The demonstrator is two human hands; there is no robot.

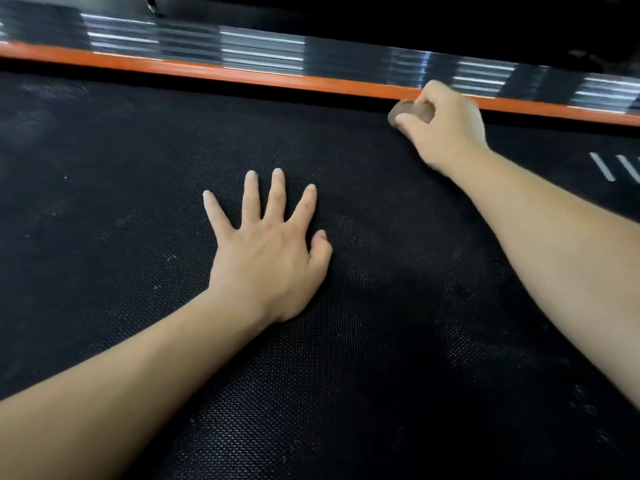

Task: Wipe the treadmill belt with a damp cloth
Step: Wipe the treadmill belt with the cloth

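A: In the head view, where is the cloth?

B: The cloth is a small brownish wad at the far edge of the belt, just beside the orange strip. It is blurred.

A: Which hand has it?

B: The right hand grips it. The fingers curl round it, and only a part shows at the left of the hand.

A: And the other hand?

B: The left hand lies flat on the belt near the middle, palm down, fingers spread wide, holding nothing. It is well apart from the cloth.

A: What more is there?

B: The belt is black with a fine dotted texture and pale dusty patches. Behind the strip runs a glossy rail, also blurred. White marks show on the belt at the right edge.
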